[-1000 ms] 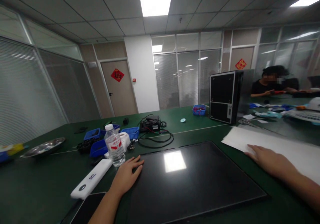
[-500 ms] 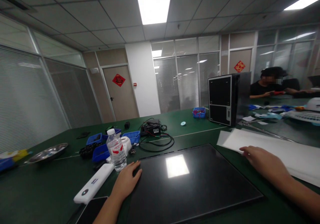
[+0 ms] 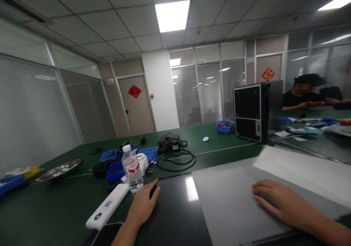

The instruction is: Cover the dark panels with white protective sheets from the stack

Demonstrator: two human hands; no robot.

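Note:
A black flat panel (image 3: 178,205) lies on the green table before me, its right part under a translucent sheet (image 3: 225,198). My left hand (image 3: 145,202) rests at the panel's left edge, thumb and fingers apart. On top of the sheet lies my right hand (image 3: 279,202), its fingers slightly bent and the thumb apart from them; no grip on the sheet shows. Further right, white sheets (image 3: 304,173) overlap the translucent one. Close to my left hand stand a water bottle (image 3: 132,171) and a long white device (image 3: 108,205).
A dark phone-like slab (image 3: 106,235) lies at the near left. Blue bins (image 3: 115,171), a black adapter with cables (image 3: 171,143) and a metal tray (image 3: 60,170) sit farther back. A computer tower (image 3: 248,110) stands at back right, with a seated person (image 3: 301,94) beyond.
The translucent sheet has come leftward over the right part of the panel, and my right hand has moved left and down with it. My left hand keeps its place by the panel.

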